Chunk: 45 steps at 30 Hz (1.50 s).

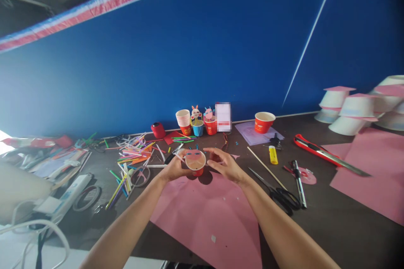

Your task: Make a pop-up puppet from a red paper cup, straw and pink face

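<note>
A small red paper cup (198,171) with a pink figure and two dark blue upright pieces at its rim sits in the middle, above pink paper. My left hand (176,167) grips it from the left, fingers closed around its side. My right hand (224,165) is just to the right of the cup, fingers curved and apart, with nothing seen in them. Beneath both hands lies a large sheet of pink paper (217,210) with small white scraps on it.
Scissors (277,195), a marker (298,183), a yellow glue stick (273,155), a wooden stick (265,166) and a red utility knife (328,156) lie to the right. Stacked paper cups (183,118) and another red cup (264,122) stand behind. Loose coloured straws (135,149) and tape (140,176) lie left.
</note>
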Tool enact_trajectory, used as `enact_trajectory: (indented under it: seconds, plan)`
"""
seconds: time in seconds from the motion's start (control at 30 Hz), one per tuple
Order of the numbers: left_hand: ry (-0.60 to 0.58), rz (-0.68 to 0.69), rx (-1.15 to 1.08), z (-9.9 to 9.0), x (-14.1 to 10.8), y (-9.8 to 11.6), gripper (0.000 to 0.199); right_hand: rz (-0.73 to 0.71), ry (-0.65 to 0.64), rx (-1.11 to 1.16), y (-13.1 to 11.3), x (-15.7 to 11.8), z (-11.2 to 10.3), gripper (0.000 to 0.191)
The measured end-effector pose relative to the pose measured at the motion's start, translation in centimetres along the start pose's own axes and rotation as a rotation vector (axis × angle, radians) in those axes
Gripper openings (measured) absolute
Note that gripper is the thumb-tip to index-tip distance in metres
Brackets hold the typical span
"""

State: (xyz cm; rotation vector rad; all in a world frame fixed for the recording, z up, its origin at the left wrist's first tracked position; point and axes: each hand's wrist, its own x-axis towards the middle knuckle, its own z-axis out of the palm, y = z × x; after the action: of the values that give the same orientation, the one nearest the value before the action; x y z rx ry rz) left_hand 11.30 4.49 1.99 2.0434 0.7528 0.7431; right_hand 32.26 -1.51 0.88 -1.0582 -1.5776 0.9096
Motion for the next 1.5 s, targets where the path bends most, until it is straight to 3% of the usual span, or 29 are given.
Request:
enact_trajectory:
  seconds: [0.17, 0.43, 0.6, 0.87, 1.0, 1.2, 1.33, 1.5]
  plan:
    - [-0.029, -0.073, -0.033, 0.5, -0.4, 1.0, 0.063, -0.053, -0.009, 0.109, -0.5, 0.0, -1.0, 0.034]
    - [0.065, 0.174, 0.120, 1.8, -1.7, 1.9, 0.050, -0.003, 0.002, 0.298, 0.3, 0.0, -1.1, 0.037]
    - [0.093, 0.209, 0.187, 2.1, -1.9, 1.3, 0.045, 0.037, -0.043, 0.294, 0.8, 0.0, -1.2, 0.035]
    - [0.149, 0.275, 0.250, 2.1, -1.8, 0.6, 0.054, -0.079, -0.152, 0.065, -1.1, -0.2, -0.9, 0.039]
    - [0.222, 0.217, 0.214, 2.3, -2.2, 0.1, 0.064, -0.087, -0.144, 0.007, -1.2, -0.2, -0.8, 0.044]
    - [0.251, 0.216, 0.177, 2.0, -2.5, 0.3, 0.060, -0.075, -0.063, -0.099, -1.3, -0.1, -1.7, 0.040]
    - [0.243, 0.285, 0.270, 1.8, -2.7, 0.6, 0.066, -0.156, 0.000, -0.344, -2.5, -0.3, -0.5, 0.043]
    - [0.181, 0.400, 0.387, 1.7, -3.0, 0.7, 0.080, -0.201, 0.003, -0.428, -2.7, -0.5, 1.4, 0.029]
